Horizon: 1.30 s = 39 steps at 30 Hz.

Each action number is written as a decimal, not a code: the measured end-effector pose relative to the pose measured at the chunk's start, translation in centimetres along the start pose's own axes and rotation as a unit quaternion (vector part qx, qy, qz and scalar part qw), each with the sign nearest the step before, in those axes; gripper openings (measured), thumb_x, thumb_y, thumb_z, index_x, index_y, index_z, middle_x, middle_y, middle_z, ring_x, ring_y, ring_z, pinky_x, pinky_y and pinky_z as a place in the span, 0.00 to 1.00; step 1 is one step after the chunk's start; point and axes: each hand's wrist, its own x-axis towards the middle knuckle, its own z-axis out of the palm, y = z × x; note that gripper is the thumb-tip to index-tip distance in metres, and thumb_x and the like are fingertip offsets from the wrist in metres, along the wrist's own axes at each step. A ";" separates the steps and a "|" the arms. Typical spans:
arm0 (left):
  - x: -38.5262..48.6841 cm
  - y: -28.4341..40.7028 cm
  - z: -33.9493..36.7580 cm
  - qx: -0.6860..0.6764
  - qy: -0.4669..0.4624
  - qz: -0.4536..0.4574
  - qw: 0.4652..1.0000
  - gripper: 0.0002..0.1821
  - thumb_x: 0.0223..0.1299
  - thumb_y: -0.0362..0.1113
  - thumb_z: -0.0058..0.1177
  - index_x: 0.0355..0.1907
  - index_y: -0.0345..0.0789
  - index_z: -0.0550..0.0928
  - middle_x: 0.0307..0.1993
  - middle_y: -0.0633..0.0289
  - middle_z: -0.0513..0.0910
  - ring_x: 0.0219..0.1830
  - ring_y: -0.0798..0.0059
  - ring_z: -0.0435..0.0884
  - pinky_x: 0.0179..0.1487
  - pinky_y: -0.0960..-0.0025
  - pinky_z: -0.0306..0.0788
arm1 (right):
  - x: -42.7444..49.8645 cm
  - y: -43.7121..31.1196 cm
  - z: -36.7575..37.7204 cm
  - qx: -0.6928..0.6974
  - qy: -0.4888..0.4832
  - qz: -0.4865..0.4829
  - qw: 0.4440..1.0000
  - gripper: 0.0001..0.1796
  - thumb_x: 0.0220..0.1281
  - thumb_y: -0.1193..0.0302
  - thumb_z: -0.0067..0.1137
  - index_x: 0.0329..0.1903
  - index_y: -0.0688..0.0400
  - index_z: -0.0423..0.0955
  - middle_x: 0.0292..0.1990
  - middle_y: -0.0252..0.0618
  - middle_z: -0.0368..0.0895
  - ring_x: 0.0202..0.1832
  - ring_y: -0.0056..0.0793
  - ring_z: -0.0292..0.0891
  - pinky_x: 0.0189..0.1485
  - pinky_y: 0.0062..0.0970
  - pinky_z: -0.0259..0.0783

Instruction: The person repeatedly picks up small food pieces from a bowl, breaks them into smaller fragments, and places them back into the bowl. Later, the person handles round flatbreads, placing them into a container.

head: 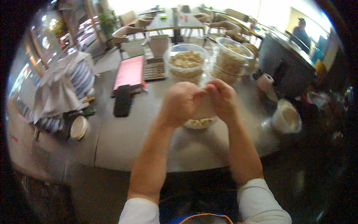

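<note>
My left hand and my right hand meet over the metal worktop, fingers curled and fingertips almost touching. Motion blur hides what the fingers pinch, if anything. A dull, pale patch shows between the palms; I cannot tell whether it is thin plastic or the worktop. Just below the hands, the near side of a shallow round container with pale food pieces shows; the hands cover the rest. Beyond them stands a clear plastic tub of pale, chopped-looking food. Right of it are stacked clear tubs with similar contents.
Left on the worktop are a black phone, a pink paper pad and a calculator. Farther left are a cloth-covered pile and a round pale stack. A paper roll and white tub stand right. A person is behind.
</note>
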 end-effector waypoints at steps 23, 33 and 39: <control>-0.1 2.1 1.8 0.159 0.090 0.142 0.973 0.13 0.57 0.41 0.66 0.31 0.38 0.77 0.26 0.59 0.75 0.30 0.57 0.75 0.38 0.57 0.71 | 1.0 2.3 -0.4 0.240 0.175 0.094 0.950 0.18 0.79 0.57 0.49 0.42 0.60 0.78 0.31 0.29 0.78 0.32 0.18 0.69 0.35 0.24 0.67; -0.7 0.5 2.1 0.154 0.044 -0.130 0.978 0.20 0.73 0.48 0.51 0.33 0.33 0.79 0.29 0.47 0.81 0.35 0.44 0.80 0.38 0.50 0.73 | 1.8 3.1 -2.1 0.409 0.336 0.062 0.846 0.17 0.81 0.59 0.42 0.51 0.57 0.75 0.41 0.32 0.82 0.41 0.25 0.79 0.49 0.28 0.77; -0.5 -0.9 1.2 0.181 0.031 -0.169 0.968 0.21 0.72 0.51 0.52 0.39 0.31 0.81 0.33 0.48 0.83 0.37 0.46 0.82 0.41 0.53 0.74 | 1.6 3.1 -2.1 0.462 0.213 0.043 0.860 0.11 0.79 0.63 0.48 0.51 0.55 0.73 0.41 0.33 0.81 0.38 0.27 0.79 0.39 0.27 0.77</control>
